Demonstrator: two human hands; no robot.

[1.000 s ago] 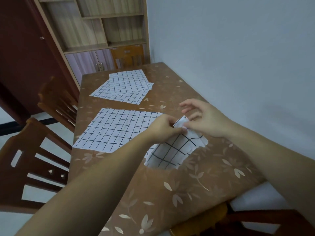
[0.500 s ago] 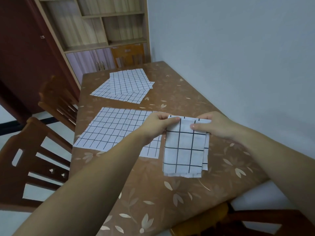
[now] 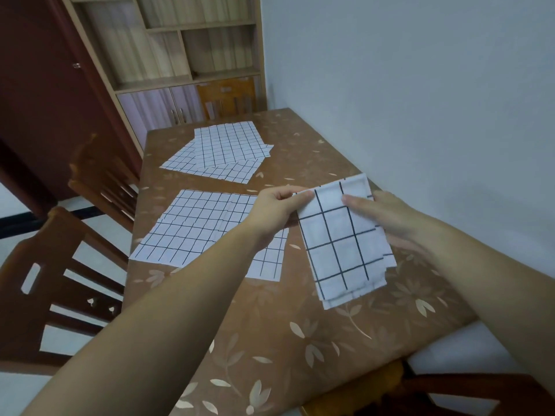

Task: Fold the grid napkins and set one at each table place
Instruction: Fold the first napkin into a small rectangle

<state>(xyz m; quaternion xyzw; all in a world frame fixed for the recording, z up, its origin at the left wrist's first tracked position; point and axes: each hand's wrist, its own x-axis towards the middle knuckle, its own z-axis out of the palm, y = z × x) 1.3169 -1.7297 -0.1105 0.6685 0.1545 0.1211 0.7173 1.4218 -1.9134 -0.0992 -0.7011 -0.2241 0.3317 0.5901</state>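
Note:
A folded white napkin with a black grid hangs tilted above the brown leaf-patterned table, near its right edge. My left hand pinches the napkin's top left corner. My right hand holds the top right edge, thumb on the front and fingers behind the cloth. An unfolded grid napkin lies flat to the left, partly under my left forearm. Farther back lies a loose pile of unfolded grid napkins.
Wooden chairs stand along the left side, another at the far end, and one at the near right corner. A grey wall runs close along the table's right edge. A shelf cabinet stands behind.
The napkin went from crumpled between my hands to a folded rectangle held by its top corners. It has now lifted, moved right and tilted.

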